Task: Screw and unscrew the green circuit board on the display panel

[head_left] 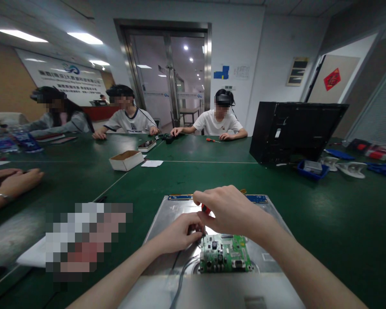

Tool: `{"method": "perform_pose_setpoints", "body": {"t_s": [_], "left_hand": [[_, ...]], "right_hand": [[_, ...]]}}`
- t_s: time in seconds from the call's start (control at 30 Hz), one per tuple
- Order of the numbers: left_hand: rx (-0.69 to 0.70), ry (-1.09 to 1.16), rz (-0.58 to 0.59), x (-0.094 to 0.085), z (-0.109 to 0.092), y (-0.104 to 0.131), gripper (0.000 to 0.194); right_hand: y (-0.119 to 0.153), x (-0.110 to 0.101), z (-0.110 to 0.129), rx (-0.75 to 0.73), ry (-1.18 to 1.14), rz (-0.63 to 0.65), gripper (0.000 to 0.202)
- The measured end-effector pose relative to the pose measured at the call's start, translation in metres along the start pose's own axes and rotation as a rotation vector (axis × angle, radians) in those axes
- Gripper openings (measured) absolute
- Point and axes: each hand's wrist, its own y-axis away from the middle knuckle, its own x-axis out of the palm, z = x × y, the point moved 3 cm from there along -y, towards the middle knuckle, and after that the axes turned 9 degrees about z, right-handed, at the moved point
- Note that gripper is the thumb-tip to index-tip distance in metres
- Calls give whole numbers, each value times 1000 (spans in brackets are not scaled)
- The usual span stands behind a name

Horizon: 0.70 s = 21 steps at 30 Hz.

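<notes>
In front of me lies a flat metal display panel (161, 219), with a green circuit board (225, 253) on its back. My right hand (231, 212) is closed around the red and black handle of a screwdriver (206, 209), held above the board's far left corner. Below it, my left hand (183, 231) has its fingers pinched together at that same corner. Whatever those fingers hold, if anything, is hidden. A grey cable (181, 279) runs from the board's left side toward me. Along the panel's far edge is a narrow blue circuit strip (257, 198), partly covered by my right hand.
A black monitor (296, 128) stands at the right, beside a blue tray (312, 169) with a grey part in it. An open white box (126, 160) sits ahead on the green table (193, 176). Several people sit around the table; another person's hands (19, 182) rest at left.
</notes>
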Motion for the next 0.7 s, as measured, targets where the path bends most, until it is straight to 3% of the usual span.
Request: {"method": "perform_pose_setpoints", "body": {"t_s": [0.23, 0.37, 0.7], "left_hand": [[-12, -32, 13, 0, -2, 1, 14], [13, 13, 8, 1, 2, 0, 14], [24, 16, 6, 1, 1, -1, 9]], "right_hand": [[-1, 2, -5, 69, 42, 2, 19], [0, 3, -3, 42, 15, 15, 12], [3, -1, -1, -17, -36, 17, 19]]}}
